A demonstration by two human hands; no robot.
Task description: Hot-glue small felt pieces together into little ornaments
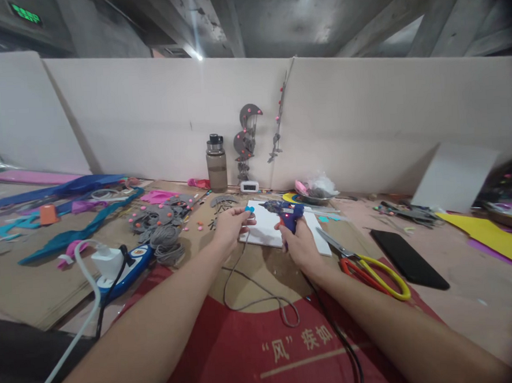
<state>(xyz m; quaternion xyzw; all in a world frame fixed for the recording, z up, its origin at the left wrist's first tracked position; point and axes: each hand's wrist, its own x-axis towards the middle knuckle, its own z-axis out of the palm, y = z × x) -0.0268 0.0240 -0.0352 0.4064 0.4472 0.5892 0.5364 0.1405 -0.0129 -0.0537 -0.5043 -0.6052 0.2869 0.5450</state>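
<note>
Dim overhead light, soft shadows, wide-angle warping, dark right corner vignette.

Open cardboard (23, 286) left of power strip (124, 268); scissors (371, 268) and black phone (410, 258) crowding right, grey cord (262, 298) looping between forearms, felt scraps (163, 226) blocking beyond.

Blue glue gun (288, 214); yellow-and-red scissors (369, 268); black phone (409, 258); grey cord (262, 295); white board (264, 228).
</note>
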